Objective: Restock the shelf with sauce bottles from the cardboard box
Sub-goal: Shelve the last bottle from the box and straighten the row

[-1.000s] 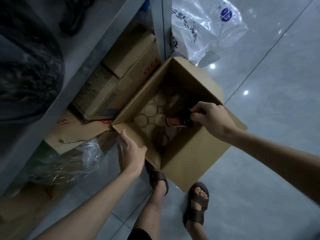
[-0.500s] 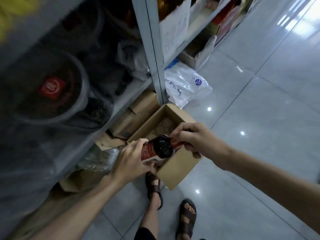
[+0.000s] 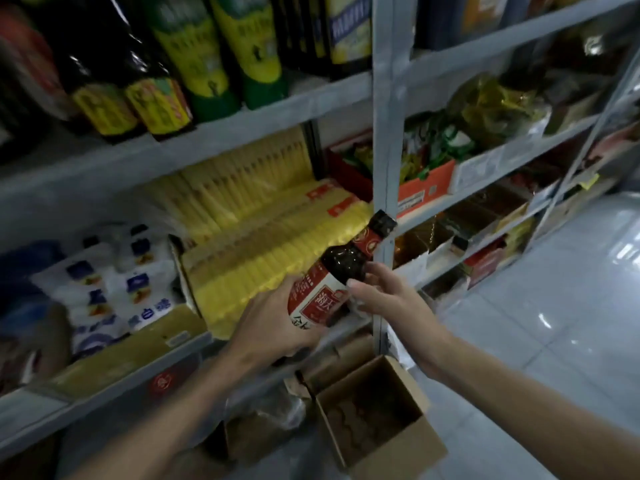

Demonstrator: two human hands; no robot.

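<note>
A dark sauce bottle (image 3: 346,261) with a red and white label and a dark cap is tilted, neck up to the right, in front of the middle shelf. My left hand (image 3: 273,323) grips its labelled body from below. My right hand (image 3: 391,299) is beside the bottle's shoulder with fingers spread, fingertips just touching the glass. The open cardboard box (image 3: 408,445) sits on the floor below my hands; its inside is dark and blurred. The grey metal shelf (image 3: 207,140) carries tall dark bottles with yellow labels (image 3: 221,57) on its upper level.
Yellow packets (image 3: 263,237) fill the middle shelf right behind the bottle, with white bags (image 3: 114,292) to their left. A grey upright post (image 3: 384,133) stands just right of the bottle. Snack packs and boxes fill the right bay. Pale tiled floor (image 3: 554,341) lies to the right.
The bottle came up out of the box and passed from my right hand into my left. My view rose from the floor to the shelves, and my right hand's fingers opened.
</note>
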